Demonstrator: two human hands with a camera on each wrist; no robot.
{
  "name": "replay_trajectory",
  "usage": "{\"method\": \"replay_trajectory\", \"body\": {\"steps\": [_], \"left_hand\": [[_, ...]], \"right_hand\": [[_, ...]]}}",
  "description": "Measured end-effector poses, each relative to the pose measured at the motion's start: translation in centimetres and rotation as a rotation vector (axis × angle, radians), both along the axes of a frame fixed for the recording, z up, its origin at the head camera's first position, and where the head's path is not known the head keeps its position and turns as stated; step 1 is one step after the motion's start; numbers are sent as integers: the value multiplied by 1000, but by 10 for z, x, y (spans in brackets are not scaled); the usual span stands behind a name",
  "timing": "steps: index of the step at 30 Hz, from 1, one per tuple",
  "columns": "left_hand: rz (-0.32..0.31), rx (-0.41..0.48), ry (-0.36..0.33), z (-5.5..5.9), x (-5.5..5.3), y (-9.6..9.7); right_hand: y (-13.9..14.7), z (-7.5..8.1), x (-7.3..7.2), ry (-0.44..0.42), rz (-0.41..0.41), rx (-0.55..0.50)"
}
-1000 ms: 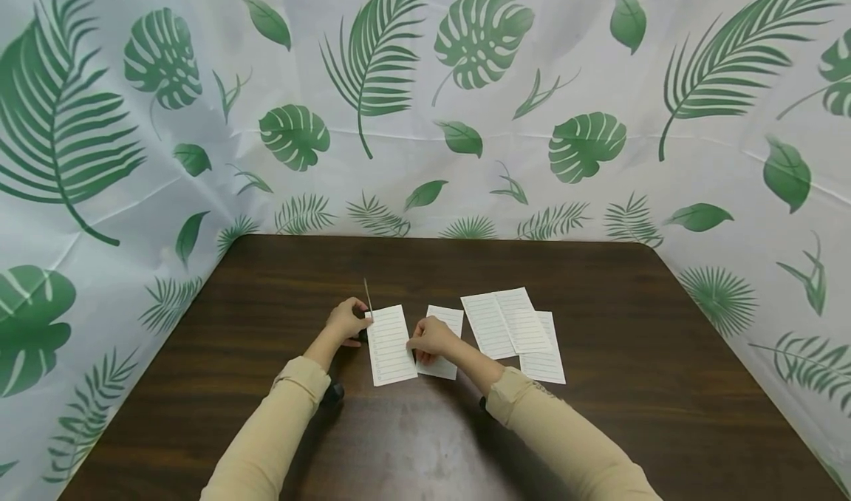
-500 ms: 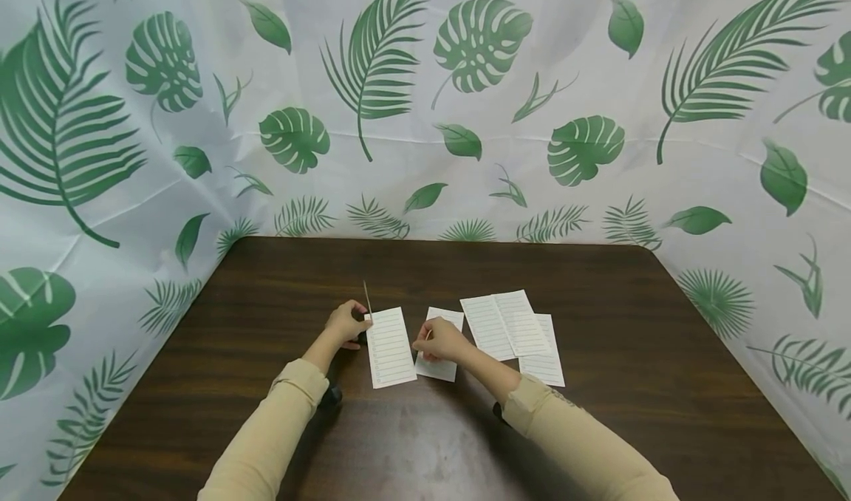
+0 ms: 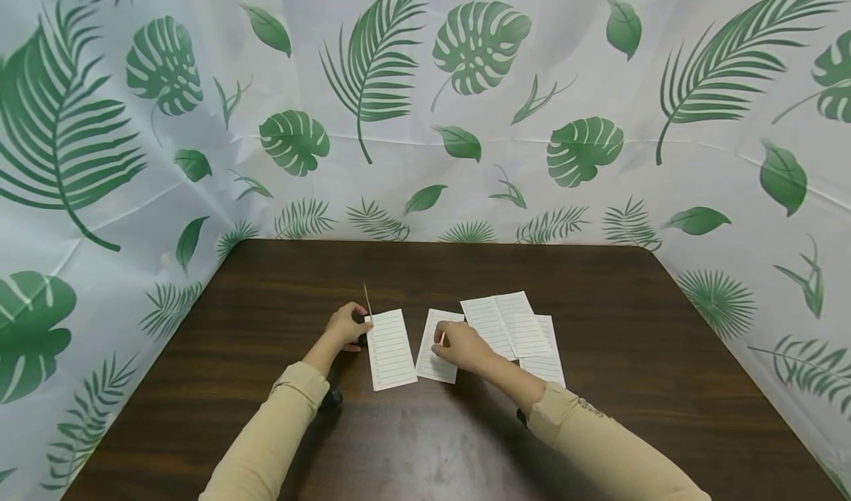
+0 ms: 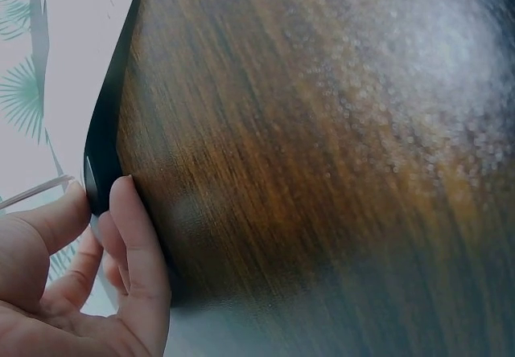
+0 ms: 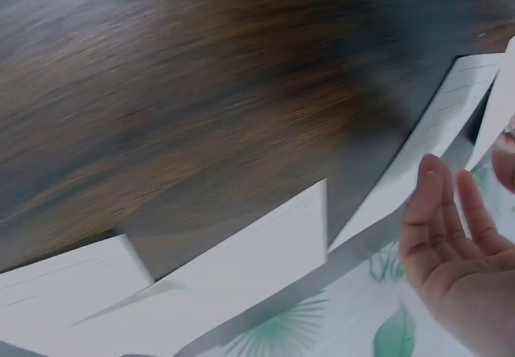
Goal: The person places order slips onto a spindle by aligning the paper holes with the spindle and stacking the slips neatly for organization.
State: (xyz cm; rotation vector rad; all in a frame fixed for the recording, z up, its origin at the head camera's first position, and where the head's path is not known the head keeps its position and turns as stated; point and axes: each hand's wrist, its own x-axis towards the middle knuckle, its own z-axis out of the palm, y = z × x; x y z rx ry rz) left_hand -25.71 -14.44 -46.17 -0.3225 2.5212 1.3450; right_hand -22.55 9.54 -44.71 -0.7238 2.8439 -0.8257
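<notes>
My left hand [image 3: 343, 327] is at the upper left edge of a white lined sheet [image 3: 392, 353]. In the left wrist view, its thumb and fingers pinch a black piece [image 4: 95, 182] with a rounded end under the paper's edge; its kind is unclear. A thin pale strip [image 3: 368, 301] juts away from the hand there. My right hand [image 3: 465, 346] hovers over a second lined sheet [image 3: 435, 368], its fingers loosely bent. In the right wrist view, the thumb stands apart from the fingers [image 5: 430, 188], with nothing visible between them.
To the right, several overlapping lined sheets [image 3: 488, 324] lie on the dark wooden table [image 3: 412, 442]. A white curtain [image 3: 392, 176] with green leaf prints hangs behind the table and along both sides.
My right hand has left the right edge of the left sheet and moved rightward over the second sheet. My left hand keeps its hold in the same place.
</notes>
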Motion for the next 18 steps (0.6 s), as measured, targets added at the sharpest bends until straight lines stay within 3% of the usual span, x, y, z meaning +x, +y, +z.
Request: {"method": "replay_trajectory", "body": {"steps": [6, 11, 18], "left_hand": [[-2, -1, 17, 2, 1, 1], [0, -17, 33, -1, 1, 2], [-14, -18, 46, -3, 4, -1]], "right_hand": [[20, -1, -6, 88, 104, 75], [30, -2, -6, 180, 91, 211], [32, -8, -5, 101, 49, 373]]}}
